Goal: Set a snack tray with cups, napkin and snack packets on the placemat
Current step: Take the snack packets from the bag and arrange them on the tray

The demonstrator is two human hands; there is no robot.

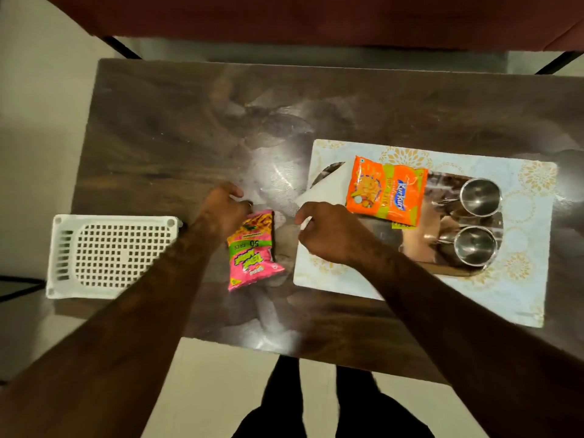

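The left hand (222,205) grips the far end of a pink snack packet (252,249), fingers curled over its top edge; the packet hangs or lies on the bare table (177,121), left of the placemat and not yet on the tray. The right hand (328,232) is loosely closed at the near-left corner of the white napkin (325,188); a white sliver shows between its fingers, so it seems to pinch the napkin's edge, though the grip itself is partly hidden.

The napkin lies over the left end of the steel tray (442,254), its corner reaching past the tray onto the placemat (521,298). An orange snack packet (387,189) rests on the tray, overlapping the napkin's right side. At the tray's right end stand two steel cups (480,196), one far and one near, both upright and close together. The tray sits on the placemat, right of centre on the table.

By my reading the task is nearly finished: tray, cups, napkin and one packet are placed; the pink packet remains to be brought over, and perhaps the napkin squared up.

Count: one placemat, one tray, two cups, one napkin, two snack packets, and one white plastic basket (110,256) at the table's left edge, apparently with nothing in it.
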